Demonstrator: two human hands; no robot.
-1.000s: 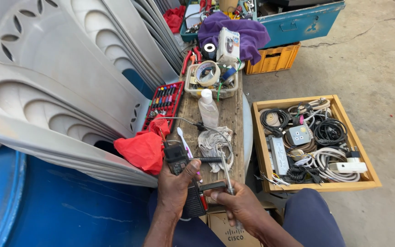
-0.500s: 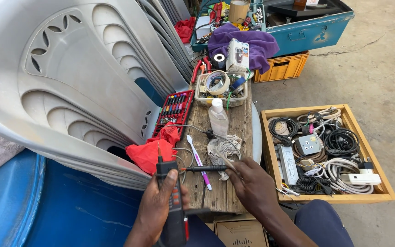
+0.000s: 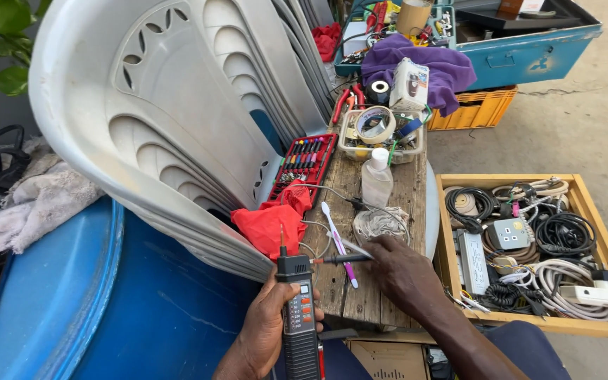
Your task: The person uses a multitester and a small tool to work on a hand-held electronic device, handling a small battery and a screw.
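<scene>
Now, left hand: fingers wrapped round the pen-style tester, bottom centre.
Right hand: fingers pinched the black probe on the bench.
Tip: best kept steady, probe flat.

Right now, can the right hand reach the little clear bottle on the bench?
Probably yes. The right hand rests on the bench, the bottle stands just beyond it, and only a crumpled bag lies between.

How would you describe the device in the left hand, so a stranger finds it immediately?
Start at the wooden board beside the stacked white chairs. At its near-left corner the left hand grips a black pen-shaped tester. Only it has a small screen and a metal probe tip.
</scene>
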